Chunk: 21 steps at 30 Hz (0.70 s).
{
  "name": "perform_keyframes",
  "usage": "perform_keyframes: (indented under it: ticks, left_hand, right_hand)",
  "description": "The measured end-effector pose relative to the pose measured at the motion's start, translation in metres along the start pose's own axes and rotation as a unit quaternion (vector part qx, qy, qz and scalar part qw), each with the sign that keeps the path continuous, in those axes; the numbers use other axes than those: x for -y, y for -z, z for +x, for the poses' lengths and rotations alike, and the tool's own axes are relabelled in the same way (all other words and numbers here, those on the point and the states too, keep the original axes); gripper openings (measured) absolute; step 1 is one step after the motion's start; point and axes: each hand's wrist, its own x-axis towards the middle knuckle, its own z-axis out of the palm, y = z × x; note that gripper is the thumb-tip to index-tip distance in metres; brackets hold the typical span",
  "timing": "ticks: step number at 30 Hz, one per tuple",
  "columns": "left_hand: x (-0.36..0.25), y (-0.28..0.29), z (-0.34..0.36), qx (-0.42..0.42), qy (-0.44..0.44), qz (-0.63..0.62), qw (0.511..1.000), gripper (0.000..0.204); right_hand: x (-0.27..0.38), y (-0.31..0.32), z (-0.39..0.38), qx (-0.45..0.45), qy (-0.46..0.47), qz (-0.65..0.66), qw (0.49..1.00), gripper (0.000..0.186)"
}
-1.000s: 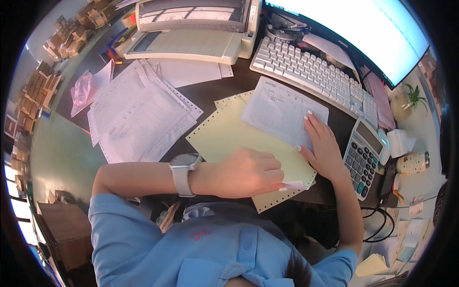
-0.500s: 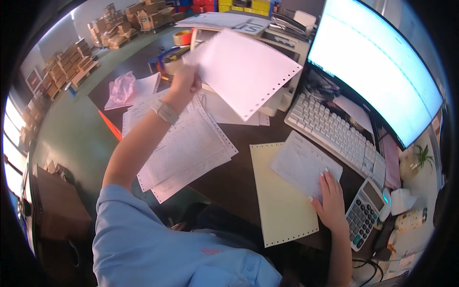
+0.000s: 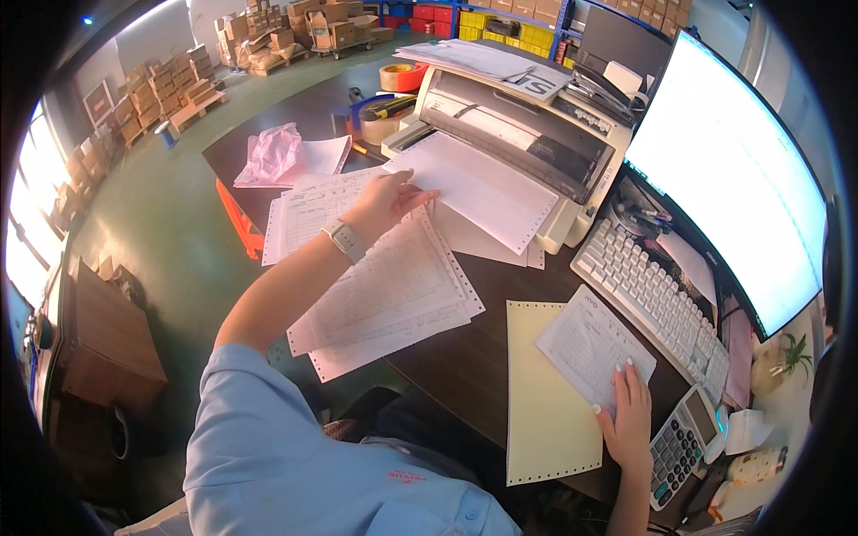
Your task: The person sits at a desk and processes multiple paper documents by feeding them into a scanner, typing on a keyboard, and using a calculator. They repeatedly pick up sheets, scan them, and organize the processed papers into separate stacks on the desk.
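Observation:
My left hand [image 3: 390, 202] pinches the near left edge of a blank white sheet [image 3: 483, 192] with punched edges. That sheet lies flat at the front of a beige printer [image 3: 447, 100]. Below my left forearm spread several printed and handwritten sheets [image 3: 393, 290] with punched margins. My right hand [image 3: 629, 420] is open, its fingers resting on the lower right of a small written slip [image 3: 592, 347]. Under part of the slip is a pale yellow punched sheet [image 3: 547, 411]. A calculator [image 3: 677, 451] stands just right of my right hand.
A white keyboard [image 3: 652, 308] sits before a lit monitor [image 3: 724, 170]. Crumpled pink plastic [image 3: 273, 154] and tape rolls [image 3: 402, 78] are at the desk's far left. Papers [image 3: 487, 61] top the printer. Cardboard boxes [image 3: 170, 85] are stacked across the room.
My left hand has lowered the white sheet from mid-air to the printer's front. My right hand stays on the slip. The view has shifted, showing more of the printer.

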Motion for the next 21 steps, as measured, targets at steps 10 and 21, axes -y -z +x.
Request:
perform_keyframes:
  ticks: [10,21]
  left_hand:
    - [-0.001,-0.001,-0.040,0.057,-0.319,0.665,0.673,0.027]
    - [0.029,-0.016,0.008,0.165,-0.580,0.715,0.355,0.044]
  right_hand:
    - [0.001,0.001,-0.001,-0.001,-0.002,0.005,1.000,0.062]
    - [0.000,0.000,-0.001,-0.001,-0.004,0.003,1.000,0.061]
